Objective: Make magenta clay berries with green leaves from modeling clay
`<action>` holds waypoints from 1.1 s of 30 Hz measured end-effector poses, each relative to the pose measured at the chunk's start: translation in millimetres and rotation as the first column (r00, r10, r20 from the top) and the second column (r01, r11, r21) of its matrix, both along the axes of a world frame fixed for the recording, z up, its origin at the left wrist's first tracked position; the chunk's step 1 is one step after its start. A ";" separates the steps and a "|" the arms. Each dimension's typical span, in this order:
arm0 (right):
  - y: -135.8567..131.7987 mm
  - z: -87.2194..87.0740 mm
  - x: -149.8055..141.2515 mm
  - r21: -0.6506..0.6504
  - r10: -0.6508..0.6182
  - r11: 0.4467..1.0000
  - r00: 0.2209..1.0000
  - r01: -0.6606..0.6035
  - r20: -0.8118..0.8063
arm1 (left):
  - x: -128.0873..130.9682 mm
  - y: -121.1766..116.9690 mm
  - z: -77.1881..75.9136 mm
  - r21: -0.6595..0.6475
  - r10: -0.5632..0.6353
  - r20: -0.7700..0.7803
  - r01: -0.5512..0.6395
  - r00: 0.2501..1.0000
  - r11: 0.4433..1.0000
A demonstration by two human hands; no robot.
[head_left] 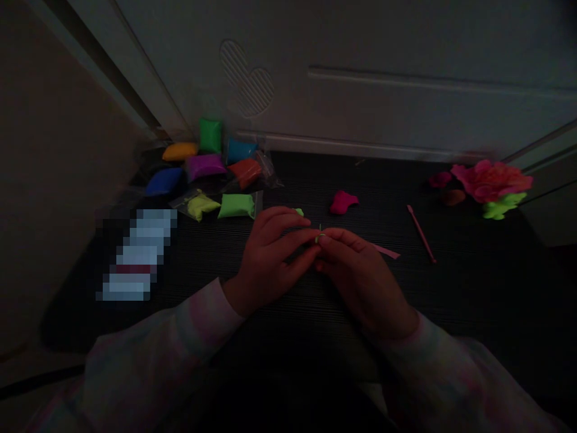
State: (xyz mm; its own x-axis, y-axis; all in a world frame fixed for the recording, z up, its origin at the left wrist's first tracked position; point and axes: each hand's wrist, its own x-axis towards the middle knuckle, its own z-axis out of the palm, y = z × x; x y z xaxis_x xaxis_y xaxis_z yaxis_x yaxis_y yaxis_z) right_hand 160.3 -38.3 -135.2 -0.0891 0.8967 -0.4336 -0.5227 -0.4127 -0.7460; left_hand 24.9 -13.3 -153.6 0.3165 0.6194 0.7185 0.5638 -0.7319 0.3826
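Note:
My left hand and my right hand meet at the fingertips over the middle of the dark table. Pinched between them is a small piece of green modelling clay, with a thin strand of it sticking up. Most of that piece is hidden by the fingers. Just behind my left fingers lies another bit of green clay, partly covered. A magenta lump of clay rests beyond my right hand. From behind the right fingers a flat pink strip pokes out.
Several bags of coloured clay, including a light green one and a purple one, lie at the back left. A blurred-out bright screen is at left. Rightward are a pink modelling tool and a pink clay flower. A white panel stands behind.

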 end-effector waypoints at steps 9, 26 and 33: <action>-0.5 -1.1 -0.8 0.021 -0.005 1.000 1.000 0.004 0.009 | 1.0 0.4 0.6 0.016 -0.017 0.002 0.017 1.000 1.000; -1.5 -8.5 0.0 0.200 -0.057 0.980 0.981 0.019 0.185 | 3.2 -0.9 6.7 -0.378 -0.001 0.231 0.090 0.973 0.921; -1.7 -8.4 -0.5 0.216 -0.075 0.976 0.962 0.017 0.262 | 3.2 -1.1 3.4 -0.464 0.001 0.295 0.143 0.955 0.874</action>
State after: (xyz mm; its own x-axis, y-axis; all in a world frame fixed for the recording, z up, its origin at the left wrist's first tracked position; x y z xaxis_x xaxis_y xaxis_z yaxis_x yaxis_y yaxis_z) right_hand 159.7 -40.0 -143.6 0.0474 0.9703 -0.2374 -0.3072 -0.2120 -0.9277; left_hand 28.1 -14.5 -150.2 0.2050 0.8906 0.4060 0.3351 -0.4536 0.8258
